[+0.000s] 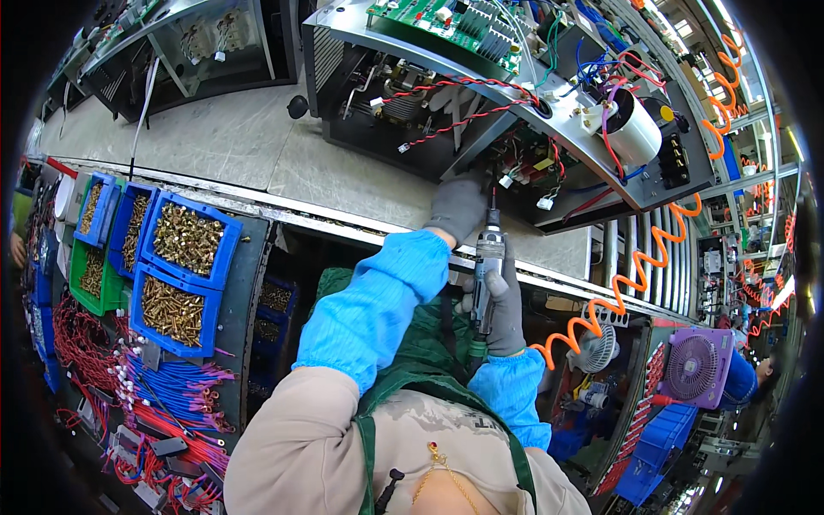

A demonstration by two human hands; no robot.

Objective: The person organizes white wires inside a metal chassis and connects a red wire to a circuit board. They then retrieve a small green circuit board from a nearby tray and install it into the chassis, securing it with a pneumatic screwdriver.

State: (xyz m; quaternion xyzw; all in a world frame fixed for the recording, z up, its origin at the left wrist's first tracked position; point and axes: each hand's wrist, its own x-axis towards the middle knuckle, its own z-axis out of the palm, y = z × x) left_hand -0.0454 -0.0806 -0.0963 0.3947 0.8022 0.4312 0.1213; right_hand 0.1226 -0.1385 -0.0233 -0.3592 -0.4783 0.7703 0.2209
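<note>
A grey pneumatic screwdriver [489, 257] stands nearly upright in my right hand [505, 309], the gloved fingers wrapped round its body. Its bit points up into the lower opening of a metal equipment chassis [592, 146]. Beside the bit, my left hand [459, 209], also in a grey glove, reaches to the chassis's near edge; its fingertips are hidden there. Above, the chassis carries a green circuit board [446, 30] and a white cylinder [633, 129]. Red-black twisted wires [463, 83] with white plugs hang across its open front.
Blue bins of brass-coloured screws [184, 240] and a green bin [90, 273] stand at the left, above blue wire leads [176, 390] and red wires [81, 343]. Another chassis [215, 51] sits far left. An orange coiled hose [639, 266] hangs at the right, near a purple fan [697, 367].
</note>
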